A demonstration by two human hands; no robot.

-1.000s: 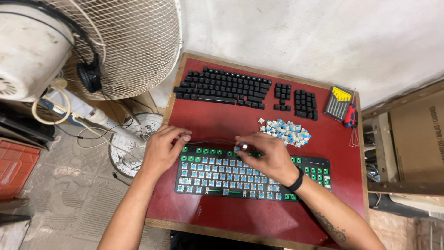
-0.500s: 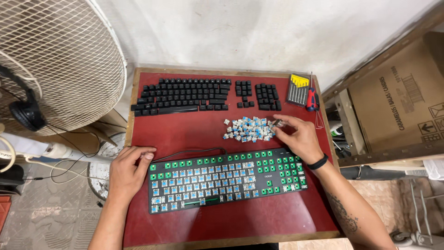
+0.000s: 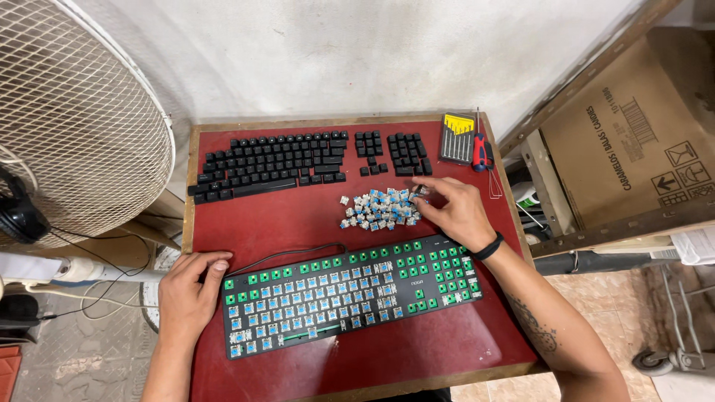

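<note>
1. Since half a second ago, right hand (image 3: 456, 212) has stayed at the loose switch pile (image 3: 381, 209), fingertips pinching one switch.
2. Left hand (image 3: 186, 296) lies flat, holding nothing, bracing the stripped keyboard (image 3: 350, 296).
3. Best picked singly, pins down.
4. Keyboard's long axis runs left-right, tilted up rightward, lower centre.
5. Keycaps (image 3: 272, 164) lie beyond.

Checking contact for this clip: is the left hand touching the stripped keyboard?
Touching. The head view shows the left hand lying flat against the stripped keyboard's left edge, with no gap visible.
</note>
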